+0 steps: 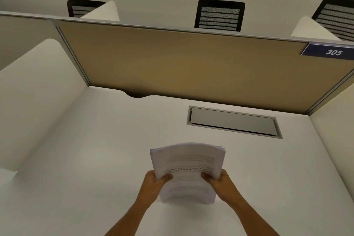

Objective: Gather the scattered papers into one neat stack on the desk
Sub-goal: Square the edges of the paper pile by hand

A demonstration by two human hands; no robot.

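Observation:
A bundle of white printed papers (188,161) stands upright on its lower edge on the white desk (95,159), slightly bowed, its top edges nearly level. My left hand (153,184) grips its left side with the thumb on the front sheet. On the right side, my right hand (220,180) holds the bundle the same way. No loose sheets show elsewhere on the desk.
A grey cable hatch (233,121) is set into the desk behind the papers. A tan divider panel (182,63) closes the back, with white side screens left and right. A "305" sign (333,51) and black mesh chairs (219,16) lie beyond.

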